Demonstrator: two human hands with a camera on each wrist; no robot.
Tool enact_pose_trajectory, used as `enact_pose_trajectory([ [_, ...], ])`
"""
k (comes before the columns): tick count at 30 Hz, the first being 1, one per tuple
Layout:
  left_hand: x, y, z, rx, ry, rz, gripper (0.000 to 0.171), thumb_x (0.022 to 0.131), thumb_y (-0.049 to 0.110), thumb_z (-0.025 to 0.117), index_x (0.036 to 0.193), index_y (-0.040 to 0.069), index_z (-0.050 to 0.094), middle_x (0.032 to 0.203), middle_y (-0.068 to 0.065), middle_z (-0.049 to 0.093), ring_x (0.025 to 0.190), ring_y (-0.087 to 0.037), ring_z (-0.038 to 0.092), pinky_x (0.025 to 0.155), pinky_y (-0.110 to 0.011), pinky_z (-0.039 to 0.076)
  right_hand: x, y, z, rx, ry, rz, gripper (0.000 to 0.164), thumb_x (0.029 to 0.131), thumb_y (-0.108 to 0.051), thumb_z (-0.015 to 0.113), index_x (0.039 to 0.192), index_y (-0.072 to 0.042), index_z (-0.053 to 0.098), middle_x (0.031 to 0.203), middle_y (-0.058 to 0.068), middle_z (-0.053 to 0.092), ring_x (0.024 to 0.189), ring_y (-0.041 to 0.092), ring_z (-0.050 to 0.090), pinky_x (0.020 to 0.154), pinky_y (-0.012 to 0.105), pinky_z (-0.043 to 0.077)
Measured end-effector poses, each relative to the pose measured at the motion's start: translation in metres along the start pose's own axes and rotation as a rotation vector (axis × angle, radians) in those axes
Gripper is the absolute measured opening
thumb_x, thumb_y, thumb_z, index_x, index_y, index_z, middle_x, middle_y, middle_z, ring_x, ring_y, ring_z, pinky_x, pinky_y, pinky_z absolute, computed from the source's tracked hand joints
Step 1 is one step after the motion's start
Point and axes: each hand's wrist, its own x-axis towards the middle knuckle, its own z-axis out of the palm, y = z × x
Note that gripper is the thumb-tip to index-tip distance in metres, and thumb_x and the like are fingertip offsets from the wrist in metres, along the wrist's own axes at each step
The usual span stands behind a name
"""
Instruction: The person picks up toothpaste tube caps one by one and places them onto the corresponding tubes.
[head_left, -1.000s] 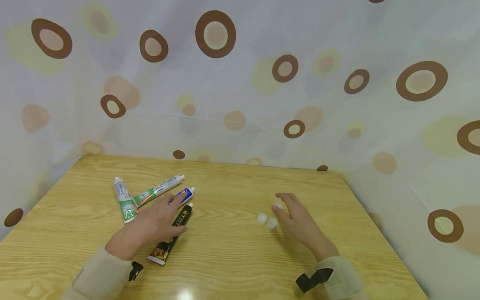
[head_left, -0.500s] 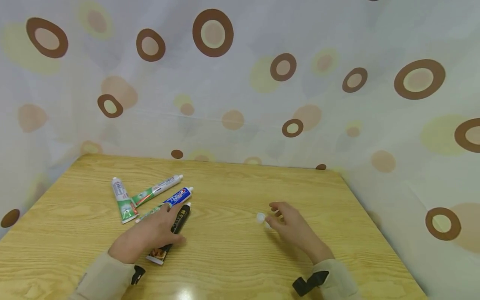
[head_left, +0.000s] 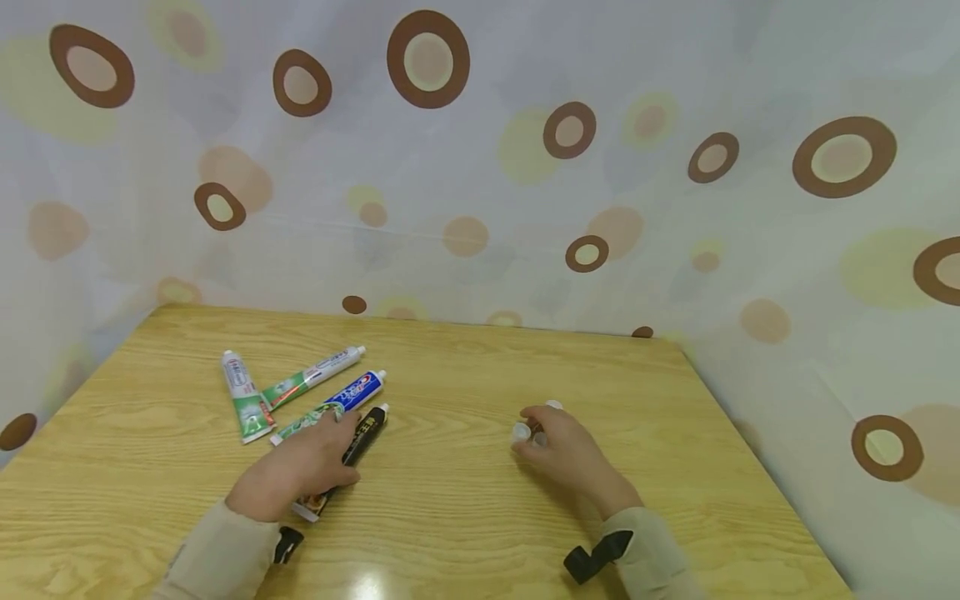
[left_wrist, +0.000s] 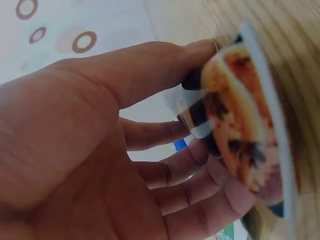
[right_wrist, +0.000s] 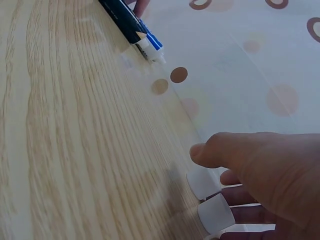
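Note:
My left hand (head_left: 303,467) grips a black toothpaste tube (head_left: 367,433), thumb on one side and fingers on the other. The left wrist view shows the tube's printed tail end (left_wrist: 245,130) by the fingers (left_wrist: 210,205). A blue and green toothpaste tube (head_left: 352,394) lies just beyond, partly behind that hand. My right hand (head_left: 573,458) reaches over small white caps. Its thumb and index finger stand around the leftmost cap (head_left: 521,432), with some gap showing. In the right wrist view two caps (right_wrist: 216,214) sit by the fingers.
Two green and white toothpaste tubes lie at the left, one upright in view (head_left: 246,396) and one slanting (head_left: 318,375). Another white cap (head_left: 553,405) shows behind the right hand. A dotted curtain (head_left: 480,192) hangs along the back and sides of the wooden table (head_left: 450,517).
My right hand has moved left across the caps to the leftmost one. My left hand has come down from above the tubes and closed around the black toothpaste tube, which has shifted slightly.

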Motion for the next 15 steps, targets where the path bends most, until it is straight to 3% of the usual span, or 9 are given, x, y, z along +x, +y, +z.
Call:
enact_pose_trajectory([
  [2, 0.0005, -0.0005, -0.0012, 0.005, -0.003, 0.008, 0.083, 0.088, 0.021, 0.073, 0.152, -0.005, 0.027, 0.150, -0.043, 0.026, 0.131, -0.056, 0.042, 0.102, -0.063, 0.042, 0.0009, -0.0006, 0.0009, -0.010, 0.010, -0.002, 0.042, 0.088, -0.021, 0.074, 0.125, -0.003, 0.065, 0.111, 0.008, 0.069, 0.101, 0.020, 0.064, 0.088, 0.042, 0.053],
  [5, 0.0010, -0.0022, -0.0025, 0.034, 0.013, 0.031, 0.080, 0.086, 0.018, 0.072, 0.150, -0.005, 0.031, 0.144, -0.039, 0.037, 0.121, -0.047, 0.053, 0.097, -0.059, 0.047, 0.0024, 0.0004, 0.0024, -0.021, 0.015, -0.011, 0.033, 0.088, -0.019, 0.073, 0.118, -0.006, 0.068, 0.107, 0.004, 0.069, 0.096, 0.016, 0.063, 0.085, 0.039, 0.052],
  [9, 0.0007, -0.0033, -0.0046, 0.048, 0.036, 0.055, 0.074, 0.086, 0.016, 0.069, 0.148, -0.004, 0.035, 0.137, -0.033, 0.046, 0.112, -0.037, 0.057, 0.094, -0.056, 0.049, 0.0036, 0.0024, 0.0034, -0.010, 0.015, -0.008, 0.018, 0.089, -0.018, 0.072, 0.105, -0.012, 0.069, 0.098, -0.002, 0.066, 0.087, 0.011, 0.058, 0.079, 0.033, 0.050],
  [12, 0.0009, -0.0031, -0.0059, 0.046, 0.055, 0.083, 0.068, 0.090, 0.016, 0.067, 0.147, -0.004, 0.036, 0.134, -0.032, 0.049, 0.115, -0.038, 0.057, 0.095, -0.056, 0.049, 0.0042, 0.0033, 0.0041, 0.002, 0.019, -0.002, 0.013, 0.090, -0.018, 0.073, 0.101, -0.014, 0.067, 0.094, -0.004, 0.065, 0.084, 0.008, 0.056, 0.076, 0.031, 0.049],
  [15, 0.0019, -0.0034, -0.0056, 0.064, 0.116, 0.156, 0.058, 0.091, 0.013, 0.065, 0.141, -0.005, 0.043, 0.124, -0.031, 0.054, 0.109, -0.040, 0.058, 0.092, -0.056, 0.049, 0.0054, 0.0037, 0.0049, 0.021, 0.026, -0.001, 0.012, 0.090, -0.017, 0.072, 0.099, -0.013, 0.066, 0.091, -0.004, 0.064, 0.081, 0.009, 0.055, 0.074, 0.029, 0.048],
])
